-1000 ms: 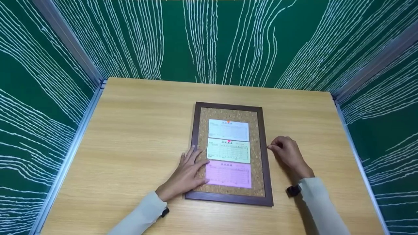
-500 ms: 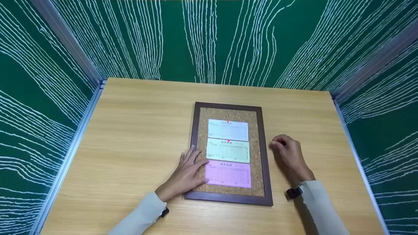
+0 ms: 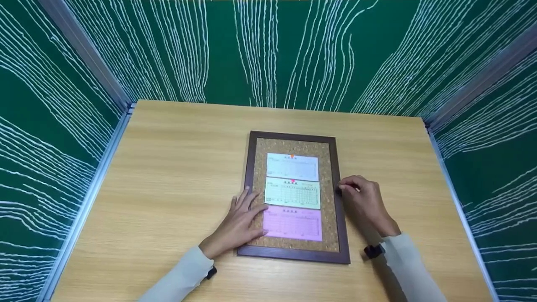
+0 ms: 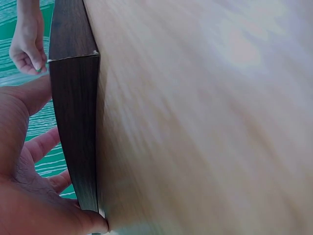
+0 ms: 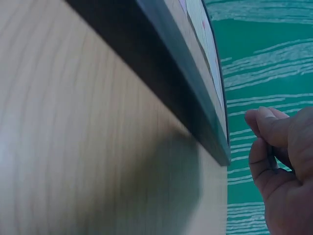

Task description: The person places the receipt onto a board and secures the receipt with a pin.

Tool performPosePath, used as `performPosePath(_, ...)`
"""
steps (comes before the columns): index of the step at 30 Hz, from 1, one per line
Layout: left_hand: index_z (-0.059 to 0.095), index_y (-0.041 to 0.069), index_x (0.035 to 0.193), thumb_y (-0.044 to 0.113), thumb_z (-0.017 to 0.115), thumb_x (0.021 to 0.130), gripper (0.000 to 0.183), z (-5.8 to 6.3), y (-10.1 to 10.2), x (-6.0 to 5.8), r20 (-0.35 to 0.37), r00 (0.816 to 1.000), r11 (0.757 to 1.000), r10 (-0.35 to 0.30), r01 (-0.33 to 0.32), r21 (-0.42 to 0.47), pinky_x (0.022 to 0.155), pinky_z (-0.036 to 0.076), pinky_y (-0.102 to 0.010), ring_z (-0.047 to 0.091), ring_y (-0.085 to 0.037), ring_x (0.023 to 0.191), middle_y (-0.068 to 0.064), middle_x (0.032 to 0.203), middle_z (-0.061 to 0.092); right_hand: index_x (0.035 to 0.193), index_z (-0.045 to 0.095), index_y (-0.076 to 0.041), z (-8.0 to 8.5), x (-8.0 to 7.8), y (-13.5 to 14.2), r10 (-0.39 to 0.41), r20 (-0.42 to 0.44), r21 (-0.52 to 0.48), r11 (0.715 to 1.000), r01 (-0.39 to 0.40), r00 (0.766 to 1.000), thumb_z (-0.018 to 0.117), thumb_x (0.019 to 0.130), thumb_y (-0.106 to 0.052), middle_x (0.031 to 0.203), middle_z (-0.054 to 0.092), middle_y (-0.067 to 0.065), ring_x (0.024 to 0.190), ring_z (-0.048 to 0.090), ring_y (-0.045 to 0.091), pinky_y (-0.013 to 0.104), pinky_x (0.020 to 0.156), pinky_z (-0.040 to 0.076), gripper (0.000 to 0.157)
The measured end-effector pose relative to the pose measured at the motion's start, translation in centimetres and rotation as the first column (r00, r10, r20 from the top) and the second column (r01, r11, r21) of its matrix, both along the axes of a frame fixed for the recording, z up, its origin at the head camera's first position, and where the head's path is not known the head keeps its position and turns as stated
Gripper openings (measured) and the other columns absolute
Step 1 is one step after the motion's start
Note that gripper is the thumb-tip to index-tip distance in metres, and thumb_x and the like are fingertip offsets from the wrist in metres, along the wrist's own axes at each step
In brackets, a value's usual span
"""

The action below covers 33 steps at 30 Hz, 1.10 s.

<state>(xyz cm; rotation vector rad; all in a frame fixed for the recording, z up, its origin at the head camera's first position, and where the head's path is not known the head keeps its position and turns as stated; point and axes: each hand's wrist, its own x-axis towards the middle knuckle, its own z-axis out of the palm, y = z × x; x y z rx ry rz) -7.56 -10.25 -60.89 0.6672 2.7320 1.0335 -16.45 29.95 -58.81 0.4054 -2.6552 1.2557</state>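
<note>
A cork board [image 3: 293, 147] in a dark brown frame lies flat on the table. Three printed slips run down it: white [image 3: 293, 167], green [image 3: 292, 193] and pink [image 3: 292, 225]. An orange pin [image 3: 292, 156] marks the white slip's top edge, and a red pin [image 3: 293, 181] the green one's. My left hand [image 3: 235, 228] rests spread over the board's lower left side, thumb and forefinger at the pink slip's left edge. Over the frame's right edge, my right hand [image 3: 365, 201] has thumb and forefinger pinched together. A tiny orange speck shows within it, mostly hidden.
The wooden table [image 3: 188, 159] extends around the board. Green walls [image 3: 235, 50] with wavy white lines enclose its back and both sides. Dark devices sit at both wrists, the right one [image 3: 373, 251] beside the board's lower right.
My right hand draws slightly away from the board, then comes back left, its fingertips now over the frame's right edge. The left hand and the slips stay put.
</note>
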Motion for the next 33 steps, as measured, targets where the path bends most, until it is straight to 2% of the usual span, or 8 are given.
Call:
performPosePath(4,0.065,0.016,0.153,0.034,0.086,0.096,0.063,0.2,0.1,0.0,0.000,1.000,1.000,-0.001,0.001,-0.003,0.130,0.003,-0.075,0.002,-0.044,0.170,-0.016,0.179,0.028,0.101,0.082,0.001,0.3,0.4,-1.0,-0.012,0.005,-0.027,1.000,0.012,1.000,0.080,0.097,0.004,0.098,0.080,0.011,0.087,0.068,0.013,0.008,0.075,0.051,0.005)
performPosePath(8,0.065,0.016,0.152,0.034,0.086,0.095,0.064,0.2,0.2,-0.1,-0.001,1.000,1.000,-0.001,0.001,-0.003,0.130,0.003,-0.075,0.002,-0.044,0.170,-0.016,0.179,0.028,0.099,0.081,-0.001,0.6,0.8,-1.9,-0.003,-0.009,-0.044,0.999,0.002,1.000,0.080,0.097,0.005,0.095,0.078,0.010,0.086,0.066,0.012,0.011,0.075,0.051,0.006)
performPosePath(16,0.065,0.015,0.152,0.032,0.087,0.095,0.064,0.2,0.3,-0.1,-0.006,1.000,1.000,-0.002,0.002,0.004,0.129,0.004,-0.077,0.002,-0.044,0.169,-0.016,0.178,0.029,0.098,0.080,0.000,1.2,1.5,-3.3,0.091,-0.017,-0.064,0.994,-0.092,0.996,0.081,0.096,0.005,0.090,0.074,0.002,0.083,0.063,0.012,0.018,0.072,0.052,0.005)
performPosePath(21,0.065,0.015,0.153,0.032,0.087,0.095,0.065,0.1,0.3,-0.2,-0.010,1.000,1.000,-0.001,0.001,0.004,0.130,0.004,-0.076,0.002,-0.044,0.169,-0.016,0.178,0.030,0.099,0.080,-0.004,1.3,2.1,-4.2,0.153,0.023,-0.071,0.986,-0.151,0.988,0.079,0.098,0.004,0.091,0.071,-0.001,0.080,0.060,0.014,0.020,0.066,0.048,0.008)
performPosePath(27,0.065,0.015,0.152,0.033,0.087,0.094,0.065,-0.2,0.2,-0.2,-0.022,1.000,1.000,0.000,0.000,-0.002,0.130,0.005,-0.076,0.003,-0.044,0.169,-0.017,0.178,0.030,0.100,0.081,-0.011,0.8,2.6,-5.3,0.191,0.062,-0.069,0.980,-0.186,0.980,0.080,0.100,-0.001,0.094,0.071,-0.004,0.082,0.062,0.013,0.021,0.068,0.051,0.010)
performPosePath(33,0.065,0.015,0.152,0.035,0.088,0.094,0.065,-0.3,0.0,0.2,-0.022,1.000,1.000,0.007,-0.007,-0.006,0.130,0.005,-0.075,0.004,-0.045,0.169,-0.017,0.178,0.029,0.099,0.080,-0.010,0.0,3.1,-6.3,0.250,0.041,-0.090,0.965,-0.245,0.967,0.079,0.100,-0.004,0.093,0.073,-0.007,0.081,0.064,0.013,0.022,0.071,0.052,0.006)
